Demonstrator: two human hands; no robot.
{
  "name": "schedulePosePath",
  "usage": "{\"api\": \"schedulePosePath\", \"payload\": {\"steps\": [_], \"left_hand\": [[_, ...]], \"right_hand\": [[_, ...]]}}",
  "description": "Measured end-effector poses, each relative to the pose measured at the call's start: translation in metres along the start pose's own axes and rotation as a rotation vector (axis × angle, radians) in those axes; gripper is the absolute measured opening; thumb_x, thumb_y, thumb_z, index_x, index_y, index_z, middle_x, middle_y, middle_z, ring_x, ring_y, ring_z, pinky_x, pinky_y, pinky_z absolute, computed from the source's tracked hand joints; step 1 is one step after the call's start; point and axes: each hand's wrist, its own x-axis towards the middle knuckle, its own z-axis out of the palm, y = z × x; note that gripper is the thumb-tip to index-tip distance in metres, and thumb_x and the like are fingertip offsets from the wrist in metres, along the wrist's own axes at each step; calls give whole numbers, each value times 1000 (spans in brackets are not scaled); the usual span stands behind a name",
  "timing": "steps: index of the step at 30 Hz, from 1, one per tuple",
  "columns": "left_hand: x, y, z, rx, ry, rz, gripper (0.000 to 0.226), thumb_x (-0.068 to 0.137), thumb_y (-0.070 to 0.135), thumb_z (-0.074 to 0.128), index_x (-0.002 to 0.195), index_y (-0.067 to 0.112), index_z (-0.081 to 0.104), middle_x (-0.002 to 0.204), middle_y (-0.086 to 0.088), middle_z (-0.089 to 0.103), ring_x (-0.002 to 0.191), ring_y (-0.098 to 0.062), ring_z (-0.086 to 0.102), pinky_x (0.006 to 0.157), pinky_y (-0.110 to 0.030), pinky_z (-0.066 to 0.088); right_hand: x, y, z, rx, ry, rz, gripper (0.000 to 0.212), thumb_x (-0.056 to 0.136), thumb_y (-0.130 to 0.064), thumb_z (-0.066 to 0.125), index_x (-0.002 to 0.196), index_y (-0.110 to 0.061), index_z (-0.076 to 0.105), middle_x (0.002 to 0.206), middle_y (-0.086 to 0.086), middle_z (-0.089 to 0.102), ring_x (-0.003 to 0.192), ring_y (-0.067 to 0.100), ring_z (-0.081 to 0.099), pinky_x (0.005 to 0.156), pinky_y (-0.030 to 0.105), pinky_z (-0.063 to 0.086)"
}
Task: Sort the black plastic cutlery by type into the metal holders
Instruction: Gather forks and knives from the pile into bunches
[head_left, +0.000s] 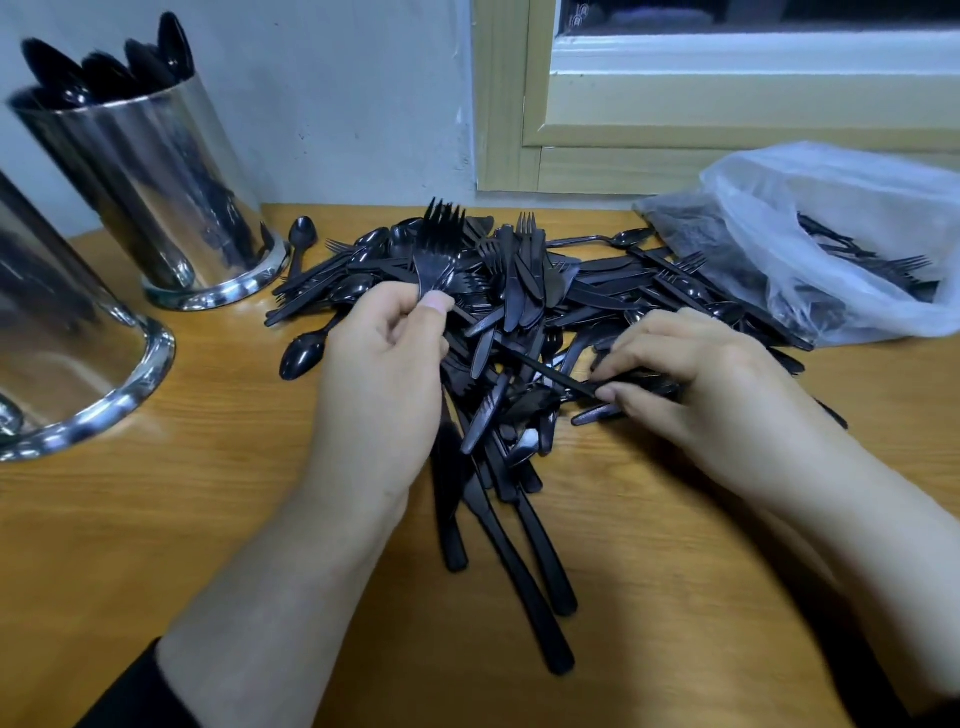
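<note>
Your left hand grips a bunch of forks, tines up, over the cutlery pile on the wooden table. Your right hand pinches one black handle lying in the pile. Two metal holders stand left: far holder holds spoons; near holder partly out of view. Plastic bag with more cutlery sits right.

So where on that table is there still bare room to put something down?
Bare wood shows between the near holder and the left hand, and along the near edge between the forearms beside the knife handles. The middle is crowded by the cutlery pile; the bag fills the far right.
</note>
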Motion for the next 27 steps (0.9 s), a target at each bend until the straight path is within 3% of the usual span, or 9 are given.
{"api": "schedulePosePath", "payload": {"steps": [3, 9, 12, 16, 19, 21, 24, 27], "left_hand": [[-1, 1, 0, -57, -7, -41, 23, 106, 29, 52, 96, 24, 71, 64, 7, 47, 53, -12, 36, 48, -28, 31], [-6, 7, 2, -265, -96, -173, 30, 103, 35, 58, 79, 16, 56, 58, 9, 41, 49, -9, 30, 42, -20, 24], [-13, 9, 6, -287, -187, -168, 27, 99, 37, 63, 83, 17, 71, 58, 8, 36, 49, -8, 29, 44, -21, 27], [-21, 11, 13, -314, -269, -126, 17, 96, 32, 68, 89, 22, 79, 59, 4, 34, 51, -10, 29, 47, -23, 28], [-21, 9, 13, -282, -239, -135, 23, 100, 31, 63, 87, 18, 76, 60, 2, 41, 51, -10, 31, 46, -23, 28], [-17, 11, 9, -280, -214, -135, 27, 104, 30, 58, 85, 15, 71, 63, 1, 52, 50, -8, 33, 45, -20, 28], [-11, 14, -4, -240, -165, -142, 28, 106, 32, 54, 89, 15, 68, 60, 2, 54, 50, -7, 40, 47, -19, 33], [-9, 7, -20, -232, -107, -139, 28, 107, 36, 53, 95, 17, 70, 58, 5, 44, 55, -10, 40, 53, -27, 36]], "right_hand": [[-1, -6, -4, 131, 84, 25, 8, 90, -24, 70, 94, -20, 75, 96, -12, 66, 96, 13, 62, 84, 27, 47], [-2, -30, -2, 399, 272, 155, 6, 88, -21, 72, 83, -22, 72, 81, -4, 66, 73, 15, 61, 67, 27, 46], [-2, -47, 2, 502, 262, 262, 4, 85, -22, 75, 83, -24, 76, 75, -7, 71, 60, 8, 61, 59, 17, 46], [-2, -67, 16, 564, 192, 277, 2, 84, -23, 76, 84, -24, 78, 71, 1, 73, 64, 20, 66, 64, 27, 51], [-1, -63, 21, 449, 195, 214, 6, 91, -23, 72, 88, -25, 78, 75, -5, 72, 70, 9, 66, 69, 18, 48], [2, -52, 21, 213, 182, 129, 10, 93, -20, 70, 102, -23, 76, 92, -10, 70, 86, 8, 63, 81, 19, 46], [1, -36, 25, -70, 2, 50, 33, 90, -20, 69, 122, -22, 71, 113, -10, 62, 104, 16, 55, 94, 39, 47], [-2, -36, 32, -173, -78, 36, 36, 88, -26, 61, 123, -23, 71, 111, -8, 62, 100, 21, 54, 84, 50, 50]]}}
